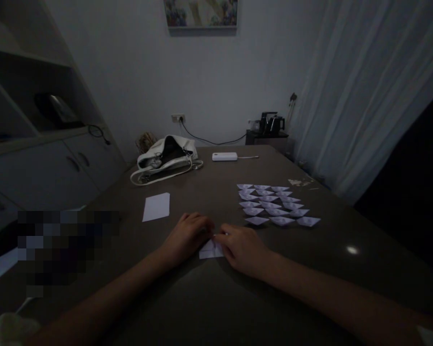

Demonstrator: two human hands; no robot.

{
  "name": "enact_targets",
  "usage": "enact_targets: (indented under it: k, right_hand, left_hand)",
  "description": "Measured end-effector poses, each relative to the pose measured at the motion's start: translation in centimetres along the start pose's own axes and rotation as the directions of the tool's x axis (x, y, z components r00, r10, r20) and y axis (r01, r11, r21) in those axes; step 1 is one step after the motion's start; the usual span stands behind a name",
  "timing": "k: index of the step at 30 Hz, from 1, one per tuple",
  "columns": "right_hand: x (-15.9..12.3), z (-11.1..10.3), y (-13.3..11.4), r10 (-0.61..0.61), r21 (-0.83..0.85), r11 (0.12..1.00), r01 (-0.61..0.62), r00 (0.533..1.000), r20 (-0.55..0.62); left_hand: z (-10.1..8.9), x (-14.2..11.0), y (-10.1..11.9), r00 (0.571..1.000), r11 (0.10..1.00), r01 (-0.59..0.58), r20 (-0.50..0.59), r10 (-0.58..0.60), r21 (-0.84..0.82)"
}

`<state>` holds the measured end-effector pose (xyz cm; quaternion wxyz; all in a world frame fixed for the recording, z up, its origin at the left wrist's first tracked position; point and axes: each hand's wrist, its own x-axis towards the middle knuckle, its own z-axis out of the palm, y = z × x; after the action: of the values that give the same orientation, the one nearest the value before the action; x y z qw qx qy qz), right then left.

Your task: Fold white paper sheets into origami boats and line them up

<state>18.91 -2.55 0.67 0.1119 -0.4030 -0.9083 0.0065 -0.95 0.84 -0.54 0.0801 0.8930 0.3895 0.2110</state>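
Both hands (pixel 216 240) seemingly on folded paper (pixel 210 251)

Both hands – L (pixel 187 235) & R (pixel 242 247) – palms down, fingertips meeting, forearms outstretched

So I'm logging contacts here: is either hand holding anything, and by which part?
Both the left hand and right hand press a small white folded paper on the table, fingertips at its top edge; nothing is lifted.
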Motion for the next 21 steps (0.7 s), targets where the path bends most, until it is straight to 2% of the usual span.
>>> enact_targets:
  k: [12,21]
  right_hand:
    - [0.0,0.2,0.1,0.005,0.006,1.0,-0.006,1.0,0.024]
    - [0.0,-0.1,-0.1,0.005,0.01,1.0,-0.005,1.0,0.025]
  left_hand:
    - [-0.6,0.0,0.4,0.998,0.992,-0.048,-0.02,0.051,0.116]
    - [-1.1,0.0,0.7,0.988,0.962,-0.148,0.066,0.137,0.23]
